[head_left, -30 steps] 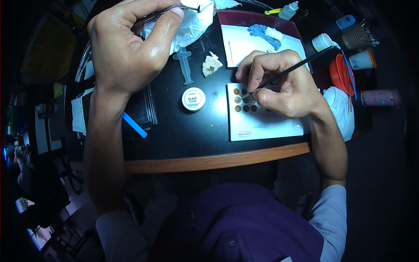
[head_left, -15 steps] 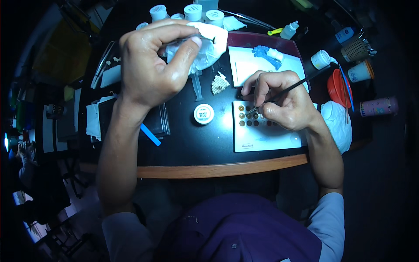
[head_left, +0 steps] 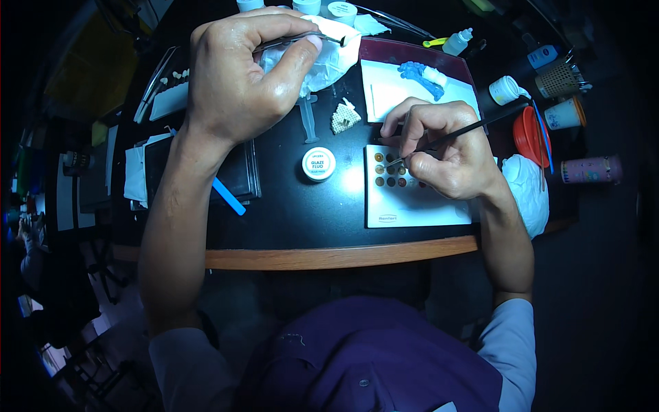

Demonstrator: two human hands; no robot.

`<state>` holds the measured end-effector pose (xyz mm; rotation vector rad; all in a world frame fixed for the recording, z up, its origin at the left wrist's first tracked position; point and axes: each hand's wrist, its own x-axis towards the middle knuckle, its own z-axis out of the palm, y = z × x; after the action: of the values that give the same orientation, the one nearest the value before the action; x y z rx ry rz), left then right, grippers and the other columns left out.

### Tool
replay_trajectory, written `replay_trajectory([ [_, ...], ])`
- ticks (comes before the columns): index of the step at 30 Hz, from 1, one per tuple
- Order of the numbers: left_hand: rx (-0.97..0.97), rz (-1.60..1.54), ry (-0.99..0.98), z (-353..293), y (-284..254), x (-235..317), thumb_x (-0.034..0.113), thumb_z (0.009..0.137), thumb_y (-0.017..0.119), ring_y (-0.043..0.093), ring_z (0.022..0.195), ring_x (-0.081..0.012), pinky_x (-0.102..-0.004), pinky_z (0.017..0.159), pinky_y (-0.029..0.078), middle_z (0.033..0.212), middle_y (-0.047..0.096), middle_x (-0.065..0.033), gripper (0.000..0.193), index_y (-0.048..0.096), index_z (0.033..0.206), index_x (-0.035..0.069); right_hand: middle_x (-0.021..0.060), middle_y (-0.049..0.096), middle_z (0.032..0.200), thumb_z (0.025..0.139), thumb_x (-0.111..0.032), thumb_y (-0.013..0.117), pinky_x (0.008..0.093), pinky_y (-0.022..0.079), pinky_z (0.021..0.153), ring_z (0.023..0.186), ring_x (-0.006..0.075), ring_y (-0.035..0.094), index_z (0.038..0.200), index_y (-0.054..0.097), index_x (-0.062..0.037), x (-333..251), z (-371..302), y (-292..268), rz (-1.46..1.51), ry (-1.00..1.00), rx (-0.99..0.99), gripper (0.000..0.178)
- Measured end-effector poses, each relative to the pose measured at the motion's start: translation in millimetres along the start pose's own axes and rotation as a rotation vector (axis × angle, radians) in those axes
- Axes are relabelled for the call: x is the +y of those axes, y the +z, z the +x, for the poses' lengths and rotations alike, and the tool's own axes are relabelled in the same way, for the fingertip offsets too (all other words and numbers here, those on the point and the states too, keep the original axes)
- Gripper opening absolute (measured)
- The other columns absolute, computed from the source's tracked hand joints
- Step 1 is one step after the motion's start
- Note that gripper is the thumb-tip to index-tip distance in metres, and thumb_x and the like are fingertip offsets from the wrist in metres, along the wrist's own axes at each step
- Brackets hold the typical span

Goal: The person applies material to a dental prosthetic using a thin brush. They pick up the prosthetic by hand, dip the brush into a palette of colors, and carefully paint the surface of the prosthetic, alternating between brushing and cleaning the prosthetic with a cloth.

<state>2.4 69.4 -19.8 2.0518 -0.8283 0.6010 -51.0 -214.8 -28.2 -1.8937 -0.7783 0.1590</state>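
My left hand [head_left: 240, 86] is raised over the far left of the table, its fingers closed on slim metal tweezers [head_left: 324, 36]. A small dark piece [head_left: 342, 42] shows at their tip, too small to name, in front of white tissue [head_left: 349, 58]. In my right hand [head_left: 449, 154] is a thin paintbrush [head_left: 467, 130] with a black handle. Its tip meets the wells of a white mixing palette [head_left: 422, 211], several holding brown or amber colour; my hand hides some wells. Between the hands stand a white-lidded jar [head_left: 318, 164], a clear syringe [head_left: 309, 122] and a pale honeycomb block [head_left: 345, 117].
Behind the palette, a blue item [head_left: 420, 77] lies on a white sheet in a maroon tray [head_left: 384, 49]. A red bowl [head_left: 527, 141], crumpled white paper [head_left: 526, 196] and a pink can [head_left: 590, 169] stand right. A blue strip [head_left: 228, 196] lies left, near the wooden table edge [head_left: 329, 259].
The view has shifted slightly, so the table sits higher. The tweezers show more plainly beside my left thumb. The brush tip has moved slightly left over the wells; both grips stay the same.
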Motion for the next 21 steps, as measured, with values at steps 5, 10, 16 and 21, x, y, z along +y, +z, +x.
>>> replay_trajectory([
  [5, 0.001, 0.028, -0.004, -1, -3, 2, 0.008, 0.091, 0.072, 0.075, 0.097, -0.0229, -0.0300, 0.089, 0.055, 0.105, 0.079, -0.0185, 0.021, 0.080, 0.105, -0.005, 0.0158, 0.069, 0.073, 0.066, -0.001, 0.066, 0.0347, 0.057, 0.074, 0.086, 0.0255, 0.074, 0.066, 0.063, 0.0028, -4, 0, 4, 0.017, 0.036, 0.000, 0.004],
  [10, 0.028, 0.045, -0.019, -2, -3, 3, 0.008, 0.091, 0.072, 0.075, 0.098, -0.0229, -0.0297, 0.088, 0.056, 0.105, 0.079, -0.0187, 0.021, 0.080, 0.106, -0.005, 0.0188, 0.070, 0.079, 0.065, 0.001, 0.065, 0.0332, 0.056, 0.070, 0.080, 0.0237, 0.072, 0.067, 0.063, 0.0038, -4, 0, 3, -0.013, 0.015, -0.021, 0.004],
  [16, 0.045, 0.098, 0.018, 2, -3, 6, 0.006, 0.091, 0.071, 0.075, 0.096, -0.0219, -0.0293, 0.088, 0.056, 0.103, 0.079, -0.0183, 0.020, 0.080, 0.105, -0.006, 0.0193, 0.071, 0.087, 0.065, 0.000, 0.065, 0.0303, 0.053, 0.067, 0.076, 0.0185, 0.068, 0.067, 0.063, 0.0038, -1, -3, 3, -0.014, 0.068, -0.023, 0.005],
  [21, 0.218, 0.021, 0.042, 9, 10, 42, -0.001, 0.081, 0.066, 0.071, 0.066, -0.0176, -0.0276, 0.059, 0.050, 0.079, 0.075, -0.0185, 0.013, 0.073, 0.085, -0.011, 0.0186, 0.071, 0.087, 0.065, 0.000, 0.065, 0.0288, 0.053, 0.066, 0.076, 0.0180, 0.069, 0.067, 0.063, 0.0036, 4, -2, 3, -0.006, 0.001, 0.001, 0.005],
])
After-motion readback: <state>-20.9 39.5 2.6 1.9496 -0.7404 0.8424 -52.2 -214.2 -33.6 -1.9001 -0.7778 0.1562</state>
